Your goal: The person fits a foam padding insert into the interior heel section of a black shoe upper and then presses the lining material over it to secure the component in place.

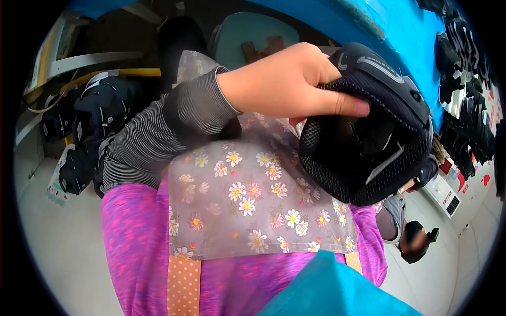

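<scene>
Head view's all there is: the left hand (284, 81) is holding one black piece (369, 137) up over a floral apron (237, 168). Its grip is pinching down on the upper-left edge, thumb (342, 104) inside the opening, probably because that's keeping the mouth turned toward the wearer. I'm not seeing the right hand, so can't tell about its grip. Counting around the piece: one apron below-left, one teal seat (237, 34) up-left, one blue surface (416, 47) above-right, at least three dark bundles (105, 110) sitting far left, and uncountable dark things (464, 105) hanging right.
</scene>
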Available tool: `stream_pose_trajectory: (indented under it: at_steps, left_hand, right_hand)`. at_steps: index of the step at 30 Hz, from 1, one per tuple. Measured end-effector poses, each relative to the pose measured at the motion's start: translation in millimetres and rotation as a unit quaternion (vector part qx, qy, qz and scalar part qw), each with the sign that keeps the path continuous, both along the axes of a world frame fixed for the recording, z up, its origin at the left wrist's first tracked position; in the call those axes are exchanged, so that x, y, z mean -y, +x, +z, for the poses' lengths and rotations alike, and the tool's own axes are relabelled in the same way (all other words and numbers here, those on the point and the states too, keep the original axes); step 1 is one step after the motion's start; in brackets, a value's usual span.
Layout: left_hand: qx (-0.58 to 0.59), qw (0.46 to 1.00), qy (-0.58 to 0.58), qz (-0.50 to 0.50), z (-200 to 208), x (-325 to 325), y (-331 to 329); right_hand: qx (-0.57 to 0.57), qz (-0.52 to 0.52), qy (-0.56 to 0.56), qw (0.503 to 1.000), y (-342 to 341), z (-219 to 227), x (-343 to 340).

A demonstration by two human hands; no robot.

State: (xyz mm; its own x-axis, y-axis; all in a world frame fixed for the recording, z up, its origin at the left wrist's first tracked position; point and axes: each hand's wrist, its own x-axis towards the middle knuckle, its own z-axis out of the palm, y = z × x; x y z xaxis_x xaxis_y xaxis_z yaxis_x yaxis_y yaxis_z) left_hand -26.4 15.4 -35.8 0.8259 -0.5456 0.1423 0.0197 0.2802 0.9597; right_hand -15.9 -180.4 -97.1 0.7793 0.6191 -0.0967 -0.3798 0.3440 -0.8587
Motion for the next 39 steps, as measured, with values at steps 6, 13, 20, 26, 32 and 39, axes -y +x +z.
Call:
stream_pose_trajectory:
  at_steps: [6, 13, 20, 26, 32, 39]
  left_hand:
    - [0.231, 0.944, 0.199, 0.126, 11.3, -14.5, 3.3]
    - [0.052, 0.998, -0.018, -0.005, -11.3, -1.2, -1.1]
    - [0.018, 0.994, 0.105, -0.011, -7.2, -21.9, 0.6]
    - [-0.015, 1.0, 0.026, -0.002, -7.4, -20.3, -5.7]
    - [0.156, 0.985, -0.01, 0.067, -14.7, -7.6, -6.2]
    - [0.089, 0.967, 0.232, 0.049, -10.7, -4.2, -3.7]
  right_hand:
    - [0.049, -0.058, -0.004, 0.997, 10.6, 12.7, 3.6]
    - [-0.003, 0.018, -0.023, 1.0, -13.5, 3.7, 2.1]
    - [0.045, -0.068, -0.064, 0.995, -2.8, 7.1, 2.0]
    - [0.097, -0.097, -0.08, 0.987, -2.4, 7.5, 6.9]
    - [0.149, -0.137, -0.117, 0.972, 1.9, 15.9, 10.0]
    - [0.224, -0.231, 0.06, 0.945, 16.8, 21.6, 8.2]
